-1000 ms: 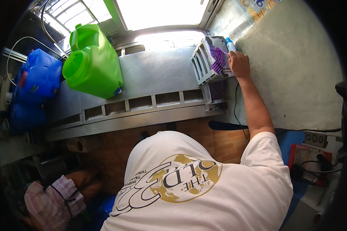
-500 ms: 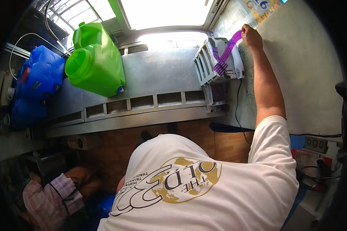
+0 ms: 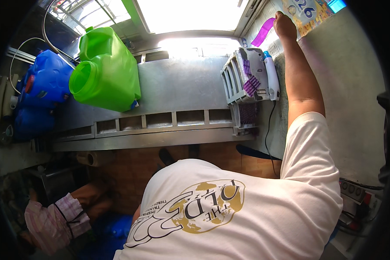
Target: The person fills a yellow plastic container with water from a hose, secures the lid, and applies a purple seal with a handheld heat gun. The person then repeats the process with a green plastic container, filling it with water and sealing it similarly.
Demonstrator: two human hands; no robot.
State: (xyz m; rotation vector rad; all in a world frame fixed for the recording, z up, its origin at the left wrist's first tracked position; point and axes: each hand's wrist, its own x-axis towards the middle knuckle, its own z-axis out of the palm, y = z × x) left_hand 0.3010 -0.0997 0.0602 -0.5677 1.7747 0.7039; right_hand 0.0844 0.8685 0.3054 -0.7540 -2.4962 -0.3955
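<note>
My right hand (image 3: 285,27) is raised at the far right with the arm stretched out. Its fingers are closed on one end of a purple strip (image 3: 263,33), which trails down toward the left. Below the strip, apart from it, stands a grey slotted plastic box (image 3: 242,76) at the bench's right end. Purple patterned strip material (image 3: 251,86) lies across the box's upper face. A white tool with a blue tip (image 3: 271,78), perhaps a heat gun, leans along the box's right side with a black cord hanging down. My left hand is out of view, hidden by my torso.
A big green jug (image 3: 112,69) with an uncapped mouth stands on the metal bench (image 3: 182,78). Blue containers (image 3: 43,73) are at the far left. A bright window is behind the bench. At lower left, a person in pink checked clothing (image 3: 56,223) is partly visible. A power strip (image 3: 352,190) sits at right.
My right hand has moved up and away. The purple strip, which reached down onto the box before, now hangs apart from the patterned piece there.
</note>
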